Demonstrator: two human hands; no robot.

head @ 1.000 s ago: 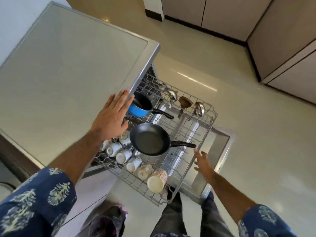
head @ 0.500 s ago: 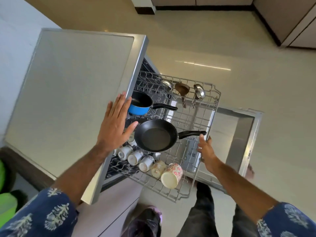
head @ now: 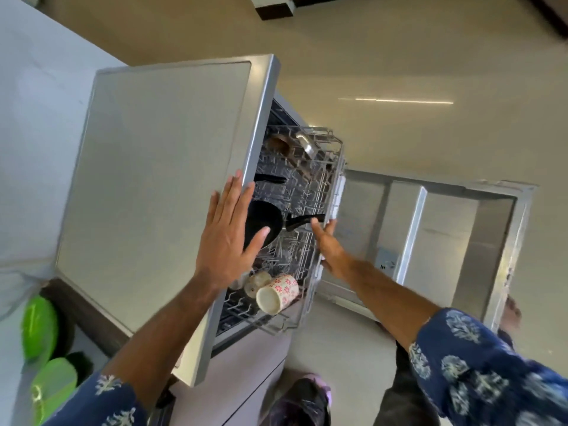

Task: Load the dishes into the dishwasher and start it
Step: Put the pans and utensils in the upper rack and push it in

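Our left hand (head: pixel 226 241) lies flat, fingers spread, on the dishwasher top (head: pixel 159 186); our right hand (head: pixel 327 247), fingers straight, presses the rack (head: pixel 335 192) front at 3 o'clock. The pan (head: pixel 264 224) handle near that hand could snag, we judge. Since a moment ago, the rack sits further in, hiding the blue pot; the cup (head: pixel 276 293) at 6 o'clock remains.

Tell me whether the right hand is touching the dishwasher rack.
Touching. The head view shows the right hand with straight fingers pressed against the front edge of the rack, no gap visible.
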